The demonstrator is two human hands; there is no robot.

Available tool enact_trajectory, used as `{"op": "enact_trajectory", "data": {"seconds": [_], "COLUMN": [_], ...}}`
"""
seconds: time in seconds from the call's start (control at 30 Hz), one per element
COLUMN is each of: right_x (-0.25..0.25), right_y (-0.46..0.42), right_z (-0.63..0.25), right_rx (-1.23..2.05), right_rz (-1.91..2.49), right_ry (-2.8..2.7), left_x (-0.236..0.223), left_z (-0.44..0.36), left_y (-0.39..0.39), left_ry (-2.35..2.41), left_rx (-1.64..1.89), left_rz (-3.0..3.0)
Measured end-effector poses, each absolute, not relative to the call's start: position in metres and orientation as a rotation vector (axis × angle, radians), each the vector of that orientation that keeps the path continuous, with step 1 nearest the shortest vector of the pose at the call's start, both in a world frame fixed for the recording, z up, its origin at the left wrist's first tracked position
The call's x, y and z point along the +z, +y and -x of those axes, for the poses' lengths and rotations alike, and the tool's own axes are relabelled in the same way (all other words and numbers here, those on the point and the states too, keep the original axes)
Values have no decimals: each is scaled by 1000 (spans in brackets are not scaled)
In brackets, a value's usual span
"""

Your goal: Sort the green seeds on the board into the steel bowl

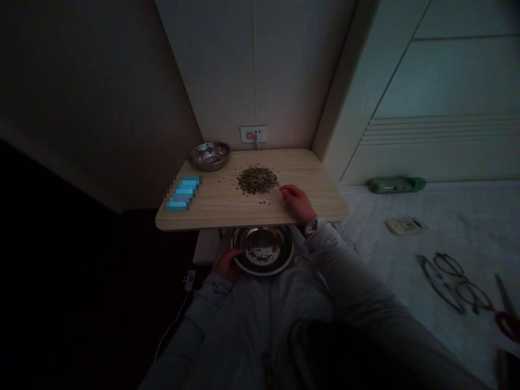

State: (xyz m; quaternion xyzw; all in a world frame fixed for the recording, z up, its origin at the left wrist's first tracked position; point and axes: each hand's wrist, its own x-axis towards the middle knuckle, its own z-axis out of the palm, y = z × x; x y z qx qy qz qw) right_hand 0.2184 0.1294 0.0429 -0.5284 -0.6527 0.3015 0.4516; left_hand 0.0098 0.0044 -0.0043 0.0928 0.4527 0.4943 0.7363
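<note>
My left hand (228,265) grips the left rim of a steel bowl (286,260) below the table's front edge, over my lap. Scattered small dark bits, perhaps seeds, lie on that bowl's bottom. On the small wooden table (219,208) is a loose pile of the greenish-brown bits (255,179), with a few strays in front of it. My right hand (298,203) is at the pile's right edge, its fingers curled together. Whatever they pinch is too small and dim to name. A faint purplish patch shows by the fingertips.
A second steel bowl (209,157) stands at the table's back left, behind a blurred, lit phone (184,193). A wall socket (254,134) holds a plug. On the white bedding to the right are a green bottle (396,184), a remote (406,225), glasses (449,264) and red-handled scissors (507,324).
</note>
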Motion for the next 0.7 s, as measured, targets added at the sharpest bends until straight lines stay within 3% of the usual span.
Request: {"op": "enact_trajectory", "data": {"seconds": [0.7], "right_x": [44], "right_y": [126], "right_z": [-220], "right_rx": [575], "right_rz": [1452], "right_ry": [-1767], "left_x": [0], "left_z": [-11], "left_y": [4], "left_ry": [983], "left_rx": [1092], "left_rz": [-202]}}
